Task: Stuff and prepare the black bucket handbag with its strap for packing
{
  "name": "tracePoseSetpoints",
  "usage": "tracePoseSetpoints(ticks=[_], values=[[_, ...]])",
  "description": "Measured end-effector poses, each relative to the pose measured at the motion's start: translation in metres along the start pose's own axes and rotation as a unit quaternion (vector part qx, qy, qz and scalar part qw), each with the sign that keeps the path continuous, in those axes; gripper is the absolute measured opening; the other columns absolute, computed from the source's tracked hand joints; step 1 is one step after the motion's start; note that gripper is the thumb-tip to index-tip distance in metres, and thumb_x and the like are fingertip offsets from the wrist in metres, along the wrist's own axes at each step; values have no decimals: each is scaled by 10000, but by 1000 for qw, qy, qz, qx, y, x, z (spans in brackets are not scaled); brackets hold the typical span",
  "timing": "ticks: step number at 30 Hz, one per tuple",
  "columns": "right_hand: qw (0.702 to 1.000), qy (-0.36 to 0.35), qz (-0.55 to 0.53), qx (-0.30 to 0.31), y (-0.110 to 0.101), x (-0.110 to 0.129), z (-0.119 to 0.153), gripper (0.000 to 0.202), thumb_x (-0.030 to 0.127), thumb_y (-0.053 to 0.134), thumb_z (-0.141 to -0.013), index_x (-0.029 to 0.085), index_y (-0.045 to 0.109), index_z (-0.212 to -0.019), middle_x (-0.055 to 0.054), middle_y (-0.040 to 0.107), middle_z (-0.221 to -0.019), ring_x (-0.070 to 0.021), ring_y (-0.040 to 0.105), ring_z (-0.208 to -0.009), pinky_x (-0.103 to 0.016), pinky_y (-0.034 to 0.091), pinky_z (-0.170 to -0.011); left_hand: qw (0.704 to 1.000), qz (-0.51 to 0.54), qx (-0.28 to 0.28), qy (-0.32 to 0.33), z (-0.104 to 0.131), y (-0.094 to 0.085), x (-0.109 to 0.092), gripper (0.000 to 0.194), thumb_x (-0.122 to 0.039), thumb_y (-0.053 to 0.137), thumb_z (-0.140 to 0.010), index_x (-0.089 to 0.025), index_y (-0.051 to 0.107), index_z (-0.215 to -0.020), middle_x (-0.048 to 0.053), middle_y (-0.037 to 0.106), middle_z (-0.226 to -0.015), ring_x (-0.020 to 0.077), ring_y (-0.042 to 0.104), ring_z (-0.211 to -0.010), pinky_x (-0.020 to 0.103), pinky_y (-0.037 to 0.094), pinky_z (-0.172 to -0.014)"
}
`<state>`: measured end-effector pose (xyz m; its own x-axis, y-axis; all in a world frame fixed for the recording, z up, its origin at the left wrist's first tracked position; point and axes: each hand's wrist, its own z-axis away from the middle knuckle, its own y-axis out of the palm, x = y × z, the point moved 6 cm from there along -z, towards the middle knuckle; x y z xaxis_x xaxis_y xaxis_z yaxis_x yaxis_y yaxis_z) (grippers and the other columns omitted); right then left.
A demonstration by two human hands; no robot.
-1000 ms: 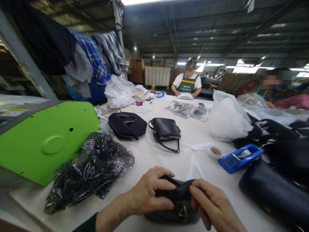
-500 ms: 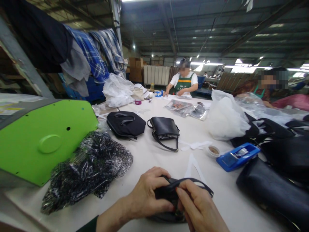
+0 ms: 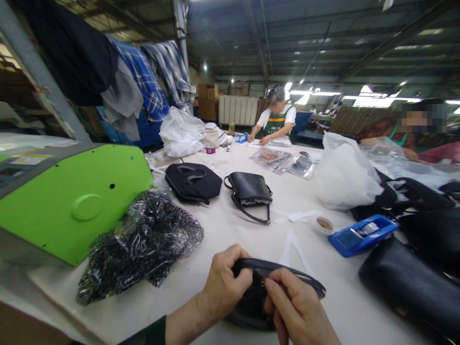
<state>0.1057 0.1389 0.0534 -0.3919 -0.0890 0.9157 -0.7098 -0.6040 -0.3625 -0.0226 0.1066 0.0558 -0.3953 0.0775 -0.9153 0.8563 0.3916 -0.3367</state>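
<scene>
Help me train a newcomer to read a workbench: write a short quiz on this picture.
1. True or false: the blue tray lies to the right of the round tub.
2. What are the left hand and right hand both on?
A) the blue tray
B) a black bag
C) the round tub
3. Fill in: the big machine panel at far left is coloured ____.

Key: 1 true; 2 B; 3 green.

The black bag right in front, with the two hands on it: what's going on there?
The left hand holds the black bag near its top, and the right hand's fingers work close beside, under a looping strap. Beyond it, a smaller black bag lies on the table. Across, a person in a green apron has both hands at the tabletop.
</scene>
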Motion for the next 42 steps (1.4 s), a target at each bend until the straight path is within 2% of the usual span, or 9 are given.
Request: tracePoseSetpoints(ticks=[6,11,14,24,30,33,36,40,42], values=[[1000,10,-23,2,12,6,-6,290,416,399,-856,189,459,-686,75,479,-441,-48,423,-284,-167,275,-360,1000,14,-12,-7,1,-5,-1,164,-259,455,-707,-145,571,-686,26,561,-612,178,525,-596,278,392,-573],[997,40,-54,26,-2,-2,-7,357,502,429,-832,181,480,-684,85,436,-390,-56,415,-294,-169,246,-371,961,74,265,20,-5,-9,-6,313,-321,721,-612,-172,622,-868,40,622,-947,209,557,-865,276,419,-746],[995,52,-73,34,-7,-8,-5,395,543,456,-813,177,480,-667,79,447,-400,-54,406,-296,-175,233,-374,937,106,333,31,-3,-16,-4,451,-317,783,-592,-180,600,-981,81,584,-1161,240,530,-1051,313,391,-888],[1000,13,21,9,-4,-3,-4,372,521,390,-860,205,470,-683,87,403,-336,-80,392,-296,-206,288,-397,963,155,213,56,3,-10,15,310,-347,781,-627,-164,532,-646,120,636,-1110,247,586,-992,335,416,-852],[997,-26,73,12,4,8,-3,317,469,357,-884,217,472,-731,77,442,-343,-104,434,-324,-222,350,-442,961,162,202,92,5,-9,10,251,-291,784,-638,-157,636,-790,127,623,-1124,251,581,-1013,357,424,-876],[999,1,45,24,1,4,-4,376,534,358,-868,216,461,-697,80,422,-346,-91,415,-318,-206,306,-401,950,226,208,61,6,-21,14,432,-323,795,-629,-184,660,-1015,120,589,-1158,267,546,-1079,392,416,-923],[999,15,21,32,-1,2,-4,417,595,375,-843,213,458,-697,83,407,-349,-86,404,-320,-199,293,-387,955,253,152,9,11,-38,26,460,-300,768,-673,-211,623,-1099,86,594,-1110,243,535,-1064,369,435,-906],[999,26,9,41,1,1,-5,453,636,382,-823,209,459,-689,79,411,-357,-78,383,-320,-195,299,-384,981,169,98,-16,26,-45,45,266,-285,771,-672,-172,673,-892,37,630,-853,169,559,-807,264,447,-712],[999,28,2,41,1,0,-6,467,652,384,-815,211,459,-682,77,409,-356,-80,382,-320,-196,295,-379,969,231,67,-56,34,-41,56,235,-304,786,-654,-157,679,-802,21,615,-759,145,559,-711,239,441,-634]])
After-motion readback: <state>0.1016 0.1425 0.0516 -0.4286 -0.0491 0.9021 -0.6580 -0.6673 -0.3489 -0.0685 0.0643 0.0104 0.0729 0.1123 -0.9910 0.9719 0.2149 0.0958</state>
